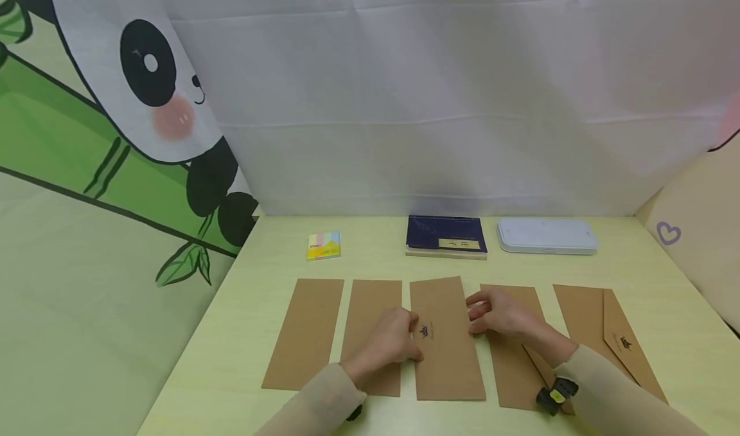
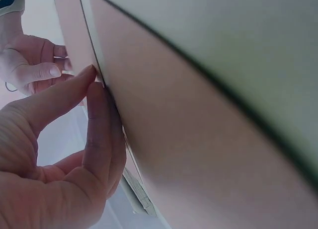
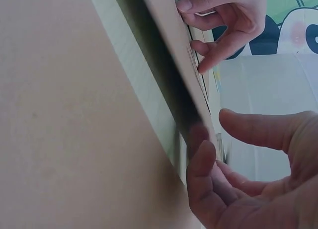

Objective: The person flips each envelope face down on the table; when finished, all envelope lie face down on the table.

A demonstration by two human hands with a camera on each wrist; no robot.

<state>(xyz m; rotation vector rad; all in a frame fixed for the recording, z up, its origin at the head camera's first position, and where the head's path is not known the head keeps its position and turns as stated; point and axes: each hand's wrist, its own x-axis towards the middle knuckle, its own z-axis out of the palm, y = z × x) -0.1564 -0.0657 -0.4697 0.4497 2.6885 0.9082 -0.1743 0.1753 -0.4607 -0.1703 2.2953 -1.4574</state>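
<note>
The middle kraft-paper envelope (image 1: pixel 448 359), printed with a small crown, lies between my two hands with its right edge tilted up off the table. My left hand (image 1: pixel 393 340) touches its left edge, thumb and fingertips spread apart along it. On the other side, my right hand (image 1: pixel 500 314) has its fingertips at the raised right edge. In the right wrist view, the right fingers (image 3: pixel 201 159) reach to the underside of that edge, while the thumb stands clear of the paper.
More brown envelopes flank the middle one: two plain ones (image 1: pixel 303 340) on the left, two with flaps showing (image 1: pixel 601 333) on the right. Behind them are sticky notes (image 1: pixel 324 246), a dark blue notebook (image 1: pixel 445 234) and a pale pencil case (image 1: pixel 546 235). A white cloth backdrop (image 1: pixel 405 102) borders the table.
</note>
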